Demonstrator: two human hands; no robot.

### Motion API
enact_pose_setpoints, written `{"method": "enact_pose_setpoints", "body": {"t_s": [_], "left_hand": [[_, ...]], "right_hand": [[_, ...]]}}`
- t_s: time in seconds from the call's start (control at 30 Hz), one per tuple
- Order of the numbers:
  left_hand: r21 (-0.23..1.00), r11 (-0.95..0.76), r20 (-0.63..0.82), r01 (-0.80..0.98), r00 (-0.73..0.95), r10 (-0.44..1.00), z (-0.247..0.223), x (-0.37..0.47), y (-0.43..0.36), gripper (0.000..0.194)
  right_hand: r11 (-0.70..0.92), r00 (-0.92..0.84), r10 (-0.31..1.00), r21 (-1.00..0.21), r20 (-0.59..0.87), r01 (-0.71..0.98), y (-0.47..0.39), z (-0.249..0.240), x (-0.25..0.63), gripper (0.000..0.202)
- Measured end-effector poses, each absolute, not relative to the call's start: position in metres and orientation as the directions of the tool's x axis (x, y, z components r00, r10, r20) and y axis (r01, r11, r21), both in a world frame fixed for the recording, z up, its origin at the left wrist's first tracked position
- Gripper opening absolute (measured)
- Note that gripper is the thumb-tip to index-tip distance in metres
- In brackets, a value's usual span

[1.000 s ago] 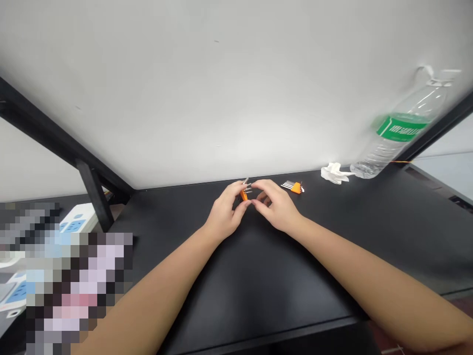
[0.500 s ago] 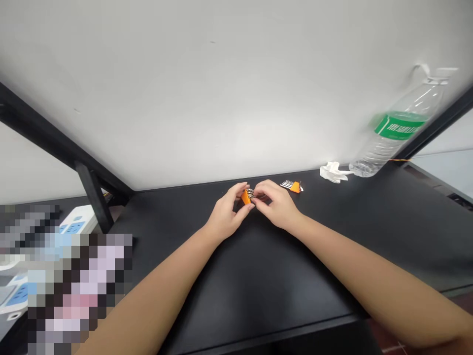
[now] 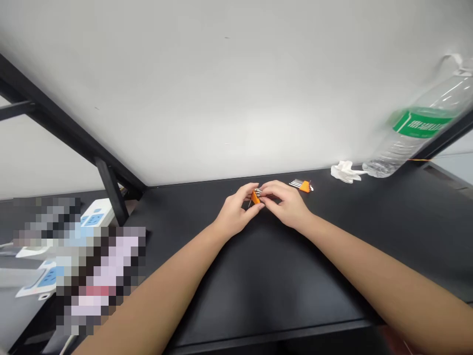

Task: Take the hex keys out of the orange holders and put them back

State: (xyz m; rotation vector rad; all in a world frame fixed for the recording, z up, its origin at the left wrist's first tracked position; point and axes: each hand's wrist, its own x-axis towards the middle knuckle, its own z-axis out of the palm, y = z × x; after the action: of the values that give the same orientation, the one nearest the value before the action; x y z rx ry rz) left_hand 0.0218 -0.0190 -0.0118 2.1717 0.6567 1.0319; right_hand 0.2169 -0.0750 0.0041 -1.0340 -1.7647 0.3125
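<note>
Over the black table, my left hand point(image 3: 236, 212) pinches a small orange holder point(image 3: 255, 197) between thumb and fingertips. Metal keys point(image 3: 258, 192) stick out of the holder on its right side, and a thin dark rod shows below it on the left. The fingers of my right hand point(image 3: 284, 202) are closed on these metal pieces; exactly which ones is hidden by the fingertips. Beyond my right hand, a second orange holder point(image 3: 305, 186) lies on the table with several silver keys fanned out to its left.
Crumpled white tissue point(image 3: 346, 172) lies at the back right, beside a large clear bottle point(image 3: 421, 123) with a green label. Black frame bars point(image 3: 111, 190) stand on the left. White power strips point(image 3: 96, 213) and a blurred-out object point(image 3: 114, 266) lie beyond them.
The whole view has shifted, so things appear further right. The held orange holder has tilted, and a thin rod now shows below it. Both hands keep their grasp.
</note>
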Motion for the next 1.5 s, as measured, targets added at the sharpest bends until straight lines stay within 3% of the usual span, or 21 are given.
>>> {"method": "enact_pose_setpoints", "body": {"t_s": [0.13, 0.5, 0.77, 1.03, 1.27, 1.5], "left_hand": [[0.722, -0.672, 0.498, 0.164, 0.551, 0.67, -0.012, 0.022, -0.019, 0.054], [0.624, -0.746, 0.502, 0.233, 0.612, 0.611, -0.009, 0.02, -0.021, 0.051], [0.666, -0.719, 0.49, 0.198, 0.61, 0.622, -0.005, 0.022, -0.024, 0.046], [0.842, -0.536, 0.413, 0.059, 0.568, 0.712, -0.007, 0.029, -0.023, 0.069], [0.863, -0.486, 0.331, 0.135, 0.576, 0.747, 0.0, 0.028, -0.022, 0.04], [0.794, -0.567, 0.419, 0.22, 0.476, 0.773, 0.0, 0.024, -0.02, 0.037]], "right_hand": [[0.622, -0.148, 0.71, -0.516, 0.688, 0.589, -0.076, 0.005, 0.216, 0.013], [0.577, -0.29, 0.726, -0.321, 0.624, 0.751, -0.075, 0.003, 0.218, 0.015], [0.553, -0.315, 0.748, -0.287, 0.584, 0.782, -0.076, 0.007, 0.211, 0.022], [0.558, -0.291, 0.691, -0.233, 0.662, 0.797, -0.07, 0.005, 0.218, 0.018], [0.597, -0.273, 0.652, -0.256, 0.707, 0.761, -0.067, 0.001, 0.219, 0.021], [0.624, -0.323, 0.655, -0.248, 0.683, 0.741, -0.07, 0.003, 0.222, 0.026]]}}
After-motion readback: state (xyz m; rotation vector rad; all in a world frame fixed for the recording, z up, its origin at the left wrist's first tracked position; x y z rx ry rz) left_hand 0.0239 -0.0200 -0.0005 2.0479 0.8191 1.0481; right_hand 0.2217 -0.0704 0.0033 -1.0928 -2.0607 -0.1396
